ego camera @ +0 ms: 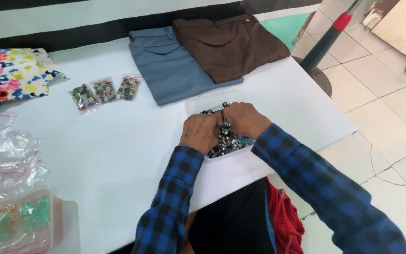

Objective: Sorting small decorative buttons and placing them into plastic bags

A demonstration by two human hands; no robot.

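Both hands work inside a clear plastic tray (198, 106) near the table's front edge, at about 4 o'clock from the centre of the white table (118, 155). Our left hand (200, 133) and right hand (244, 118) meet over a heap of small metal buttons (229, 141); the fingers curl down into the heap, but we cannot tell whether they pinch anything. We judge the buttons hard, light singly, smooth and prone to slip or scatter, best pinched at the rim between fingertips; the thin tray would likely flex if lifted by one wall. At 10 o'clock from the tray lie three small bags of buttons (104, 91); at 12 o'clock, folded blue trousers (175, 66) and brown trousers (229, 44). Floral cloth (8, 75) lies at far 10 o'clock, empty plastic bags (5, 155) at 9 o'clock. Nothing obstructs the hands.
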